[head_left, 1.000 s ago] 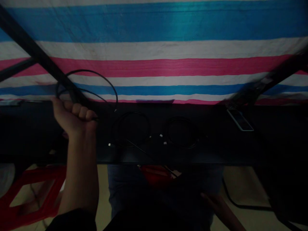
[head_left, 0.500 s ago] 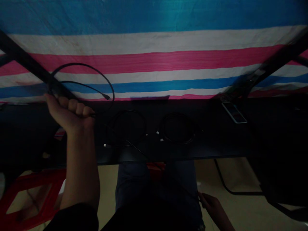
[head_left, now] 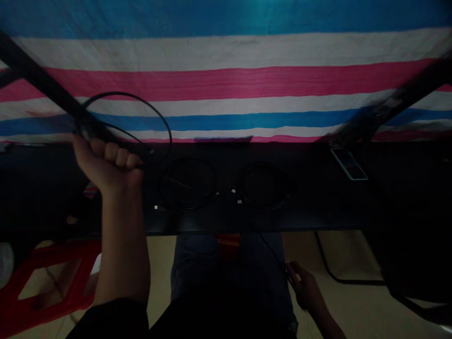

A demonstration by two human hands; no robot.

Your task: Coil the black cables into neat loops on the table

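Note:
My left hand (head_left: 109, 160) is closed in a fist around a black cable (head_left: 155, 110), raised over the left part of the dark table. One loop of that cable arcs out above and right of the fist, and a loose end with a small plug hangs inside it. Low at the right, beside my leg, my right hand (head_left: 303, 282) pinches a stretch of black cable that runs up toward the table edge. Two coiled black cables lie on the table: a left coil (head_left: 214, 172) and a right coil (head_left: 259, 165), both with pale plug ends.
A phone (head_left: 349, 164) lies at the right of the dark table (head_left: 335, 207). Behind rises a striped sheet (head_left: 226, 84), with dark slanted bars (head_left: 42, 77) at both sides. A red plastic stool (head_left: 52, 306) stands on the floor at lower left.
My right hand has risen slightly, with its cable. The loose plug end below my left hand's loop has swung down. The whole view has shifted a little.

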